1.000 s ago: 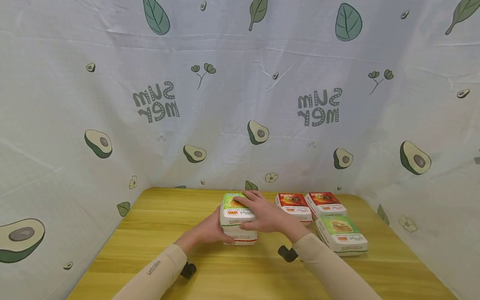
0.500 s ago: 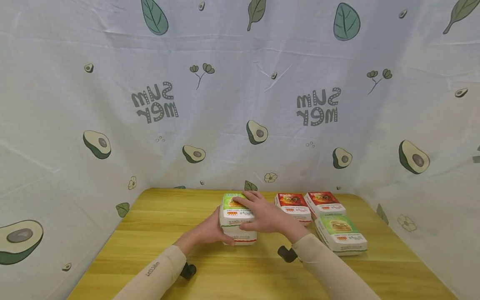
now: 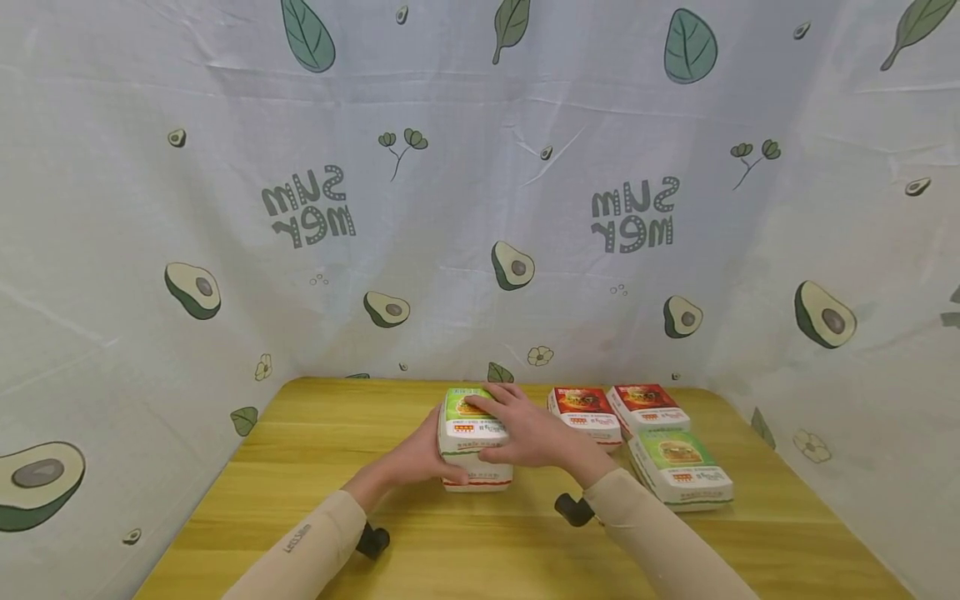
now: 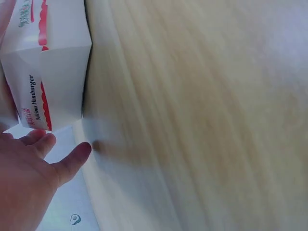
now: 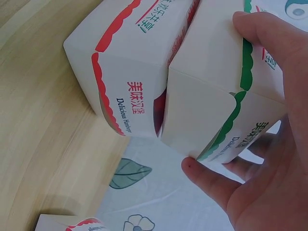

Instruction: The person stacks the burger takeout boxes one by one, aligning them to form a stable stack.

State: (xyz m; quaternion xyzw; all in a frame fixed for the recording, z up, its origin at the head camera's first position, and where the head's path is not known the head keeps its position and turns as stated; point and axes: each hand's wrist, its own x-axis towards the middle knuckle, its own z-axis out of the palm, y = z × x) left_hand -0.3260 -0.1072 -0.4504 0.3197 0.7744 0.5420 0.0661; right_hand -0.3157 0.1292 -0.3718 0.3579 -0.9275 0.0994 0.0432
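Observation:
A white hamburger box with a green lid sits on a red-trimmed hamburger box in the middle of the table, as the head view shows. My right hand grips the green box from its right side, thumb in front and fingers over the top and back; the right wrist view shows its fingers at the box's far end. Around the stack's left side lies my left hand, its thumb on the lower red-trimmed box. In the left wrist view, the left fingers reach behind the red-trimmed box, partly hidden.
Two red-lidded hamburger boxes stand at the back right, with another green-lidded box in front of them. The wooden table ends at a white curtain printed with avocados.

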